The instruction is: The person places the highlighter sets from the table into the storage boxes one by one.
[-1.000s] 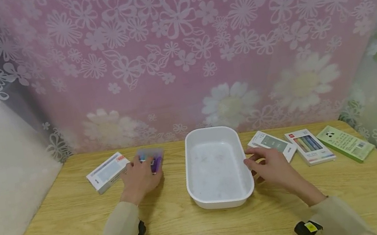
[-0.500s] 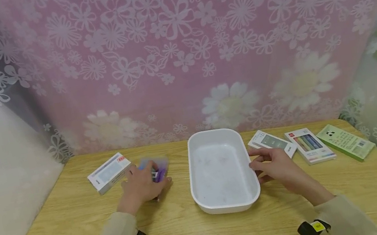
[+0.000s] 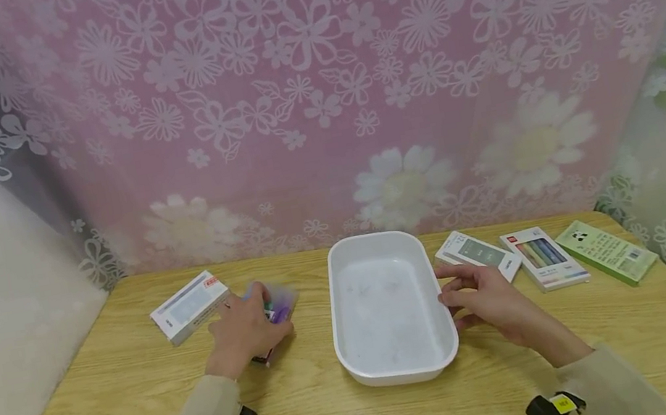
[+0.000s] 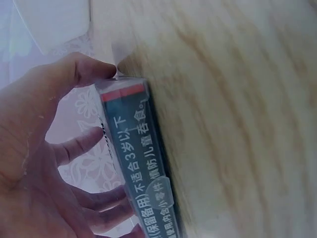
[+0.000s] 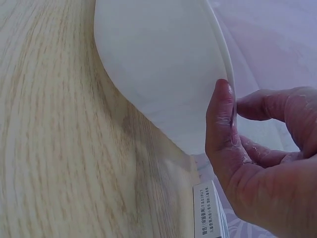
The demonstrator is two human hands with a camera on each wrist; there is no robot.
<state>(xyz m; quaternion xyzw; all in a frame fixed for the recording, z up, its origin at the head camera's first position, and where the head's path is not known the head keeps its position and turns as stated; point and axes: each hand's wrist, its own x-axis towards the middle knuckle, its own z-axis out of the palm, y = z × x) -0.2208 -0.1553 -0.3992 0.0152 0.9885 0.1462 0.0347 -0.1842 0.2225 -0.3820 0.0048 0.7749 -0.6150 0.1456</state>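
Note:
My left hand [image 3: 244,332], left of the white tray, grips a clear plastic box [image 3: 283,302] with purple and dark contents. In the left wrist view the box's dark side [image 4: 136,153] bears white print and a red strip; the thumb lies at its near end and the fingers along its side. My right hand [image 3: 487,299] pinches the right rim of the deep white tray [image 3: 391,315]. The right wrist view has the thumb on the tray's outer wall [image 5: 158,64] and fingers at the rim. The tray has nothing in it.
A white box [image 3: 190,308] lies left of my left hand. To the right of the tray lie a white box with a grey-green panel [image 3: 480,255], a white box of coloured sticks [image 3: 543,257] and a green box [image 3: 607,251]. A flowered curtain [image 3: 314,93] hangs behind the table.
The tray has slid slightly toward me, with my right hand at its rim. My left hand has closed on the clear box and drawn it a little nearer, now tilted.

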